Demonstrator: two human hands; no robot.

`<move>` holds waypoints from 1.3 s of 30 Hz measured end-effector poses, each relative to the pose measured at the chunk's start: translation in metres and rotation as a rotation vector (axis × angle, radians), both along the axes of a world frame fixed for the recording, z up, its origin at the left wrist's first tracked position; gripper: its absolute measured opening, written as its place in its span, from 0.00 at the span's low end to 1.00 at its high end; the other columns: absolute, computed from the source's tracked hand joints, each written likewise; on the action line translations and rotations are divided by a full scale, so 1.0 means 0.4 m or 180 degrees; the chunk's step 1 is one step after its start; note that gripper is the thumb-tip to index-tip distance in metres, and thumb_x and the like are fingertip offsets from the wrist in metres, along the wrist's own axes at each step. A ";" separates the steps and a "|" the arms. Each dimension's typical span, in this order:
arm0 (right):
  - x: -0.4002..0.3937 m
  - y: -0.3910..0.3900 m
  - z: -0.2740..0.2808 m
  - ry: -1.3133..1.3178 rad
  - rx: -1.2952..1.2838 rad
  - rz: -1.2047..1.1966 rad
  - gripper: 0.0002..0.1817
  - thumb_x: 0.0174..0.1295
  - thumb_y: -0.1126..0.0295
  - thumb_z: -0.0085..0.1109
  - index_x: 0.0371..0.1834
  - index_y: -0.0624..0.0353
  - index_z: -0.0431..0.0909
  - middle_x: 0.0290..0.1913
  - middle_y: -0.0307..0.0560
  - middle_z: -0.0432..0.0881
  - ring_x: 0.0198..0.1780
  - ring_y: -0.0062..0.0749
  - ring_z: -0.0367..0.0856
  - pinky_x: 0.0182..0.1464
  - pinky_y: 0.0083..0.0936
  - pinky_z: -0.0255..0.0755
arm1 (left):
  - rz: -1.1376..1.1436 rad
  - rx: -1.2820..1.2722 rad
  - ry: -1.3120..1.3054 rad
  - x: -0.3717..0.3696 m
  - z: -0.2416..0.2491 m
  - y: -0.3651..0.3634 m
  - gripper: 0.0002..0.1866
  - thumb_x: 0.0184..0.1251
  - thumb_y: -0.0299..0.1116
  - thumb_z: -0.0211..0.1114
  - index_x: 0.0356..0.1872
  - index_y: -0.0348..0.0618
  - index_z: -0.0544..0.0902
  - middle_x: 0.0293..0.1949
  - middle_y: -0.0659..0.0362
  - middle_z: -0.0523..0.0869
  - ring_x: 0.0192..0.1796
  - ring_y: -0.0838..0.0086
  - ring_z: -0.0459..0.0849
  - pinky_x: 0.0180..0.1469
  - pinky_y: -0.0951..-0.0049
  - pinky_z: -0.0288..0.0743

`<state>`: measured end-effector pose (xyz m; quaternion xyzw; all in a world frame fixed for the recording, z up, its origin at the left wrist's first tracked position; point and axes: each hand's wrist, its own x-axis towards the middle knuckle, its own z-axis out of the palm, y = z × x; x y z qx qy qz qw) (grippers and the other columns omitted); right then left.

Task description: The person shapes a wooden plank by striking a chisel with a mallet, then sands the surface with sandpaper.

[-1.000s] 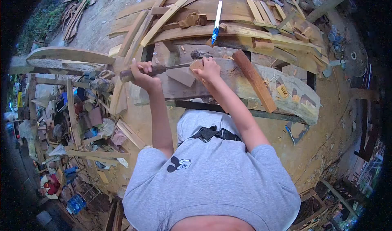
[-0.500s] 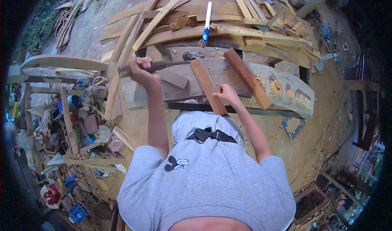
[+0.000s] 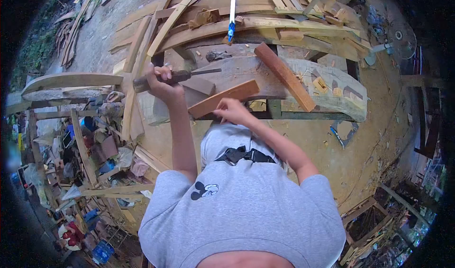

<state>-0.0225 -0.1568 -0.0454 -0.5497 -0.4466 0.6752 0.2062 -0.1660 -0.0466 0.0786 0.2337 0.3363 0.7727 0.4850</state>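
Observation:
My left hand [image 3: 162, 82] is wrapped round the dark handle of a chisel-like tool [image 3: 182, 76], its thin blade pointing right above the bench. My right hand [image 3: 231, 111] pinches the lower edge of a light brown wood piece [image 3: 227, 96], which lies slanted, its right end higher. A grey-brown block [image 3: 199, 85] sits just behind that piece's left part. Farther right, a reddish-brown wood bar [image 3: 284, 76] rests diagonally across the thick curved plank [image 3: 327, 81].
Long boards [image 3: 256, 25] are stacked beyond the plank, with a blue-and-white tool [image 3: 232, 19] on them. Small offcuts [image 3: 320, 84] lie at the plank's right. Cluttered shelving [image 3: 78, 138] stands at left; a person in red [image 3: 71, 235] is at lower left.
The light brown piece has turned from steep to a flatter slant, its near end swinging left. My right hand has moved left with it. My left hand still holds the tool.

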 end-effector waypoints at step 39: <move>0.288 -0.081 -0.008 -0.2572 0.1951 -0.1100 0.29 0.32 0.56 0.70 0.35 0.61 0.69 0.40 0.48 0.66 0.45 0.43 0.65 0.47 0.35 0.63 | 0.0587 -0.0090 0.0403 -0.062 -0.017 0.034 0.16 0.58 0.34 0.55 0.13 0.50 0.62 0.11 0.66 0.61 0.15 0.80 0.60 0.28 0.75 0.65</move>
